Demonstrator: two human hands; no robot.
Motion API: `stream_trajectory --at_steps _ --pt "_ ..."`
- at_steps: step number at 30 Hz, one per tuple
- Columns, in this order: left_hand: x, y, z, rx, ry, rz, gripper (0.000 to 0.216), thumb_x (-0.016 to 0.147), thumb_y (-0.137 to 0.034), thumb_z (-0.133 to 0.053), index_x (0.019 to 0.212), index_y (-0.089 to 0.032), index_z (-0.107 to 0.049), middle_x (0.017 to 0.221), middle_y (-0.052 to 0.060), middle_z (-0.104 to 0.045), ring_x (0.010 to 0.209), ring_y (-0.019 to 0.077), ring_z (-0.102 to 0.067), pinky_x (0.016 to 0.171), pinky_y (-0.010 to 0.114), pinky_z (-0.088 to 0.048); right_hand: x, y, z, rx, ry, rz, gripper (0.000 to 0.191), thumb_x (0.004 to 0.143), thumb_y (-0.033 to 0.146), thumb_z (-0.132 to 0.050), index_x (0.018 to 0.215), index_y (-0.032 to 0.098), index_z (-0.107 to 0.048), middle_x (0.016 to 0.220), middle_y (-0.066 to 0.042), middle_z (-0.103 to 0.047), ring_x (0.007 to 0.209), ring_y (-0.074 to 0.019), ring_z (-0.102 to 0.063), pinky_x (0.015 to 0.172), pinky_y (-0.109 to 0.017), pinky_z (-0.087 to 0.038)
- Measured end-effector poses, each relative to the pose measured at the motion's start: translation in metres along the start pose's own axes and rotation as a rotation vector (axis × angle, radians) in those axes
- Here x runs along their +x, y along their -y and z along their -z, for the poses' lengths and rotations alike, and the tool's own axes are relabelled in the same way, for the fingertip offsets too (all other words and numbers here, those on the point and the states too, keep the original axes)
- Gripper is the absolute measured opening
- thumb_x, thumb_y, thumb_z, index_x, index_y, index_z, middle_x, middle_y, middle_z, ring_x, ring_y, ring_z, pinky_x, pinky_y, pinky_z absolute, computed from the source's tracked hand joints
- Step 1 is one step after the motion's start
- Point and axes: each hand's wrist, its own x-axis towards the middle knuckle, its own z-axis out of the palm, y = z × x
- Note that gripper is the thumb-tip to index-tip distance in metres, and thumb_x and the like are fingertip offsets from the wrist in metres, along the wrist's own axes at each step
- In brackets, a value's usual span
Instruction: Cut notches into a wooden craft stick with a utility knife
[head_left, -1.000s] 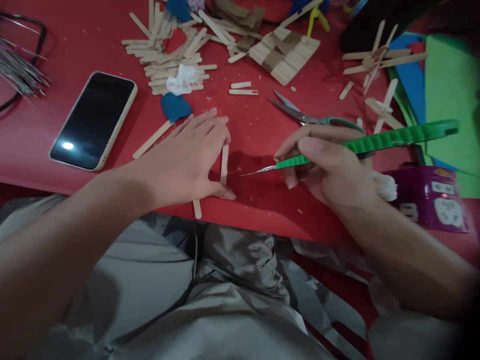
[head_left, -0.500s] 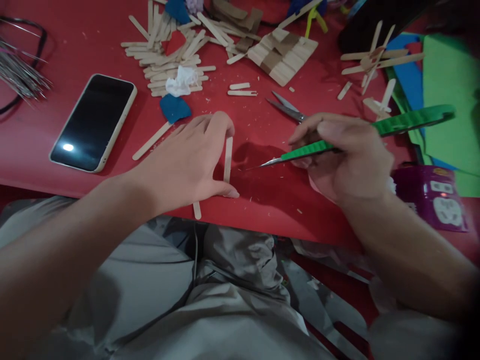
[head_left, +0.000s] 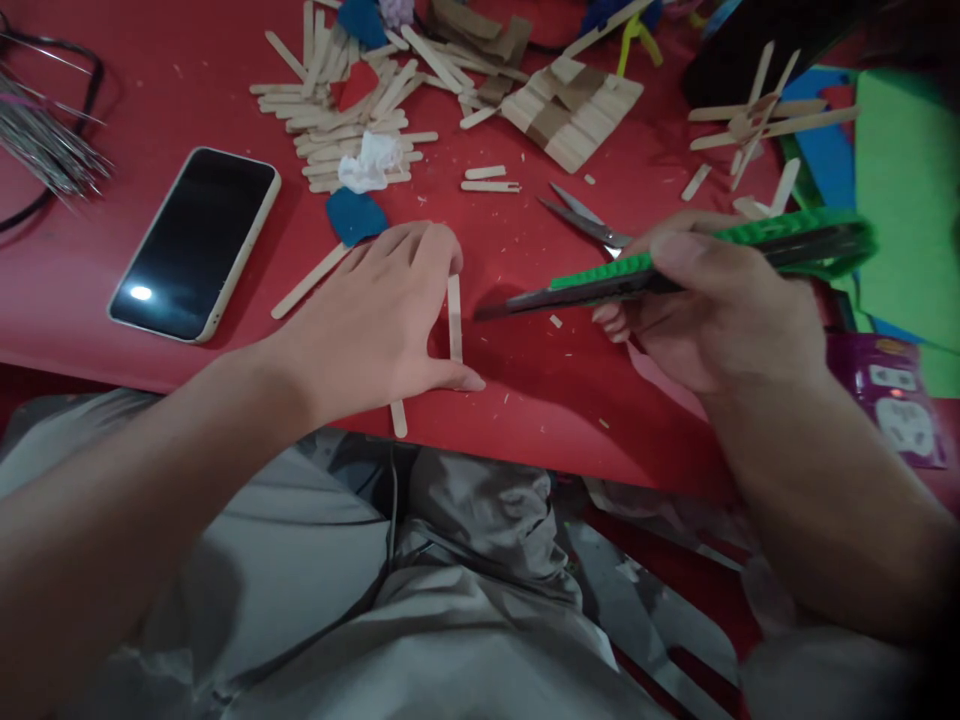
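Note:
My left hand (head_left: 375, 325) rests on the red table, thumb and forefinger gripping the two ends of a popsicle stick (head_left: 455, 320). Beneath that palm another stick (head_left: 398, 418) sticks out toward the table edge. In my right hand (head_left: 739, 315) is a green box cutter (head_left: 780, 238), held like a pen with its blade pointing left, close to the gripped stick but apart from it. Behind the right fingers lie scissors (head_left: 585, 218), their blades spread and their handles hidden. A small wood chip (head_left: 556, 321) lies below the cutter.
A phone (head_left: 196, 245) lies at left, beside a bundle of thin metal wires (head_left: 49, 140). Farther back are a pile of popsicle sticks (head_left: 341, 135), a panel of joined sticks (head_left: 574, 110) and green sheets (head_left: 907, 200). A purple power socket (head_left: 889, 395) stands at right.
My right hand has shifted right and turned the box cutter, so its dark side shows and its tip sits nearer the stick. A wood chip now shows below it. My left hand keeps its grip.

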Motion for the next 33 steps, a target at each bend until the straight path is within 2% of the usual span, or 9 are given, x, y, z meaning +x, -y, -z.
stream_trajectory --at_steps 3,6,9,13,16,21,28,31,33 --pt "-0.001 0.008 -0.003 -0.029 0.015 -0.018 0.085 0.073 -0.066 -0.101 0.133 -0.024 -0.057 0.167 0.021 -0.057 0.168 0.0493 -0.043 0.134 0.066 -0.041 -0.003 0.002 -0.005 -0.022 0.069 -0.017 0.022 0.068 0.035 -0.095 0.061 0.026 -0.076 0.054 -0.001 -0.068 0.044 -0.0152 -0.059 0.043 -0.030 -0.048" --pt "-0.002 0.013 -0.004 -0.048 0.025 -0.050 0.080 0.081 -0.072 -0.093 0.136 -0.025 -0.058 0.176 0.019 -0.051 0.174 0.0486 -0.034 0.138 0.067 -0.035 -0.005 0.004 -0.010 -0.019 0.129 -0.031 0.031 0.069 0.043 -0.100 0.062 0.025 -0.076 0.057 -0.001 -0.069 0.045 -0.0156 -0.060 0.041 -0.029 -0.048" --pt "-0.002 0.011 -0.003 -0.027 0.031 -0.060 0.073 0.084 -0.070 -0.091 0.133 -0.024 -0.060 0.170 0.019 -0.057 0.171 0.0483 -0.039 0.136 0.067 -0.038 -0.006 0.002 -0.013 -0.016 0.098 -0.044 0.039 0.067 0.048 -0.102 0.060 0.024 -0.071 0.055 0.000 -0.066 0.045 -0.0141 -0.059 0.042 -0.028 -0.047" --pt "-0.001 0.005 0.000 0.028 0.035 -0.041 0.065 0.082 -0.067 -0.094 0.119 -0.024 -0.062 0.152 0.018 -0.068 0.154 0.0484 -0.059 0.127 0.064 -0.049 -0.006 -0.001 -0.019 -0.020 0.006 -0.056 0.024 0.064 0.030 -0.094 0.058 0.024 -0.071 0.052 0.002 -0.064 0.046 -0.0121 -0.057 0.044 -0.026 -0.046" --pt "-0.001 0.003 0.001 0.024 0.028 -0.058 0.061 0.081 -0.067 -0.095 0.111 -0.026 -0.061 0.141 0.013 -0.071 0.142 0.0443 -0.068 0.117 0.058 -0.057 -0.007 -0.002 -0.023 0.012 -0.017 -0.045 0.016 0.062 0.028 -0.084 0.056 0.024 -0.070 0.053 0.001 -0.063 0.046 -0.0124 -0.057 0.043 -0.026 -0.044" --pt "-0.001 0.002 0.003 0.016 0.043 -0.045 0.058 0.082 -0.062 -0.096 0.111 -0.025 -0.061 0.139 0.014 -0.071 0.140 0.0443 -0.068 0.116 0.059 -0.057 -0.007 0.000 -0.026 0.022 -0.018 -0.072 0.014 0.059 0.029 -0.083 0.053 0.025 -0.071 0.052 0.001 -0.062 0.045 -0.0129 -0.056 0.043 -0.027 -0.045" --pt "0.000 0.000 0.003 0.053 0.040 -0.036 0.070 0.080 -0.064 -0.097 0.126 -0.022 -0.063 0.143 0.017 -0.071 0.143 0.0459 -0.066 0.118 0.060 -0.056 -0.005 -0.003 -0.026 0.000 -0.003 -0.063 0.015 0.059 0.028 -0.085 0.054 0.024 -0.071 0.049 0.001 -0.061 0.043 -0.0126 -0.056 0.044 -0.026 -0.046" --pt "0.000 -0.002 0.004 0.075 0.062 -0.032 0.063 0.083 -0.062 -0.096 0.120 -0.020 -0.067 0.142 0.018 -0.072 0.145 0.0471 -0.066 0.121 0.062 -0.054 -0.004 -0.004 -0.023 -0.019 0.035 -0.029 0.013 0.063 0.027 -0.084 0.055 0.024 -0.073 0.049 0.001 -0.063 0.044 -0.0131 -0.057 0.044 -0.027 -0.045" --pt "-0.001 -0.004 0.005 0.091 0.057 -0.061 0.056 0.086 -0.061 -0.093 0.117 -0.022 -0.069 0.148 0.017 -0.071 0.151 0.0467 -0.062 0.127 0.062 -0.050 -0.005 -0.005 -0.021 -0.049 0.075 -0.010 0.012 0.068 0.027 -0.082 0.058 0.024 -0.076 0.051 0.001 -0.066 0.044 -0.0137 -0.058 0.045 -0.027 -0.044"
